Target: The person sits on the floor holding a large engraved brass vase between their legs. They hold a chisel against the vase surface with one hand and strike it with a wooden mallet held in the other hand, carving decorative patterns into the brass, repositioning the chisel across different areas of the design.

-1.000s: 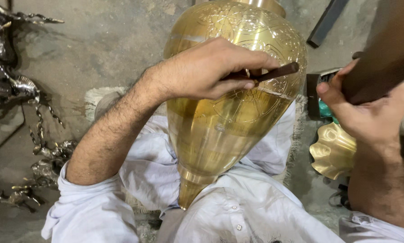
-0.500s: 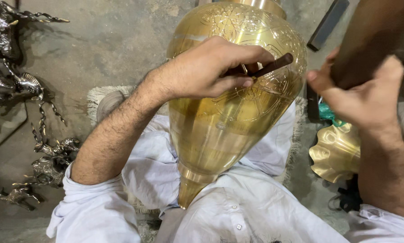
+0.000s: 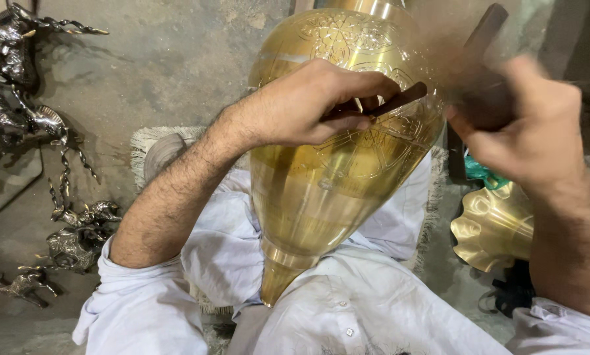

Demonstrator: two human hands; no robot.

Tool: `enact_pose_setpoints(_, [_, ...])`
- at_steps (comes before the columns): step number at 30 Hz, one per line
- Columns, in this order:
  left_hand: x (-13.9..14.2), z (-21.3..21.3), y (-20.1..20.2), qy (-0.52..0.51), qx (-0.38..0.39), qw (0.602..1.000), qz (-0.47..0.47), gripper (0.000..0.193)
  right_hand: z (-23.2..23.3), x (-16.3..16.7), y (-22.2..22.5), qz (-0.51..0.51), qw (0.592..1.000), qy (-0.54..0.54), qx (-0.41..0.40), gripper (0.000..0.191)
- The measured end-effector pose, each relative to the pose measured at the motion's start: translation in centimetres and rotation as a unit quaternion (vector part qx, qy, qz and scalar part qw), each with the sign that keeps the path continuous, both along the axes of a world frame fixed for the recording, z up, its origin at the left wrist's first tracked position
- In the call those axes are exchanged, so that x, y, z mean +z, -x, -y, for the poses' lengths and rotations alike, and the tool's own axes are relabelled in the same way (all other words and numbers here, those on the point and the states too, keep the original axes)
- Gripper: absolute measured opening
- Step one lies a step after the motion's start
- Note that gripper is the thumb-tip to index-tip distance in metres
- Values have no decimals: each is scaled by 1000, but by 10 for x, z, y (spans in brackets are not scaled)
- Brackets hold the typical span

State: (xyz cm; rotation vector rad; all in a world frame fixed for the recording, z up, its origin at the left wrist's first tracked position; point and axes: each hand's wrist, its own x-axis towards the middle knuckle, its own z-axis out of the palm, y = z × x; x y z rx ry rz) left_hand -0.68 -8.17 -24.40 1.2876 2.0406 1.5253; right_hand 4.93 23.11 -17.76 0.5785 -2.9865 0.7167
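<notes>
Brass vase lay tilted across the lap, narrow end near, engraved belly far. Left hand rested on the belly, fingers closed around a thin dark chisel, tip against the engraving. Right hand, blurred, was closed on a dark mallet, raised right of the chisel. Metal animal figures lay on the floor, left. A fluted brass piece sat right.

We're seeing the brass vase filling the lap w/ both hands crowding its engraved face. Left, bare concrete floor is staying open betw. vase & metal animal figurines; right, a fluted brass piece is blocking.
</notes>
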Motion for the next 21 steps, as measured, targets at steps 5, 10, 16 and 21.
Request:
enact_pose_setpoints(5, [2, -2, -1, -30, 0, 999, -45, 43, 2, 3, 1, 43, 997, 68, 1, 32])
enact_pose_setpoints(10, [-2, 0, -1, -24, 2, 999, -39, 44, 6, 5, 0, 33, 998, 48, -20, 34])
enact_pose_setpoints(16, [-4, 2, -2, -25, -4, 1000, -8, 44, 3, 3, 3, 8, 1000, -20, -13, 33])
enact_pose_setpoints(21, [-3, 4, -2, -28, 3, 998, -57, 43, -1, -2, -1, 4, 1000, 21, 12, 31])
